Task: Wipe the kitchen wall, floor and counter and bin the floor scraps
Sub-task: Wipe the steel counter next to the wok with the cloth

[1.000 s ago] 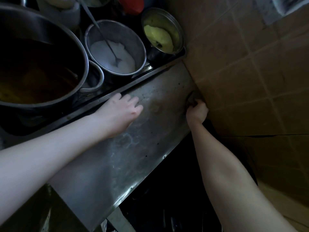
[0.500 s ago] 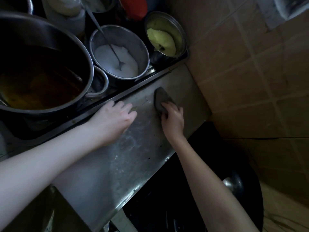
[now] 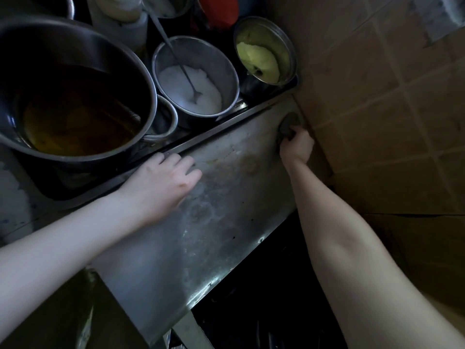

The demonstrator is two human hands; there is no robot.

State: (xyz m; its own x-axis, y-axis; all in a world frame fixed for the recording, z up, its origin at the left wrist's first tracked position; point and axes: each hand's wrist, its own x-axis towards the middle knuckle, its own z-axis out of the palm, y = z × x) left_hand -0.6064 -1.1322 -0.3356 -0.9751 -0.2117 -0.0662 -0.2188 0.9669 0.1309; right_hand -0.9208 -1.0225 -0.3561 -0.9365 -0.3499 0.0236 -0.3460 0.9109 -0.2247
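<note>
One pad (image 3: 289, 122) pressed into the corner where bench (image 3: 201, 243) meets wall (image 3: 382, 104)

The right hand (image 3: 297, 147) grips the dark grey pad, its fingers curled over the pad's near edge. It holds the pad down on the steel bench at the far right end, just beside the brown tiled wall. Whether the pad touches the tiles cannot be told. The right forearm runs up from the lower right of the view, crossing the dark space below the bench's front edge.

The left hand (image 3: 163, 181) lies flat on the bench, palm down, with its fingers straight and slightly spread. Their tips are near the raised lip along the back of the bench, and the hand holds nothing. It is well apart from the right hand, with a stretch of smeared, stained steel between the two.

Three vessels stand in a row behind the lip. At the left is a large pot (image 3: 75, 54) holding a dark amber liquid. Beside it is a steel bowl (image 3: 221, 61) part full of white granules, with a long spoon (image 3: 173, 51) leaning in it. At the right, nearest the wall, a small pot (image 3: 279, 39) holds a pale yellow paste. A red thing (image 3: 221, 11) shows behind them, cut off by the top edge.
</note>
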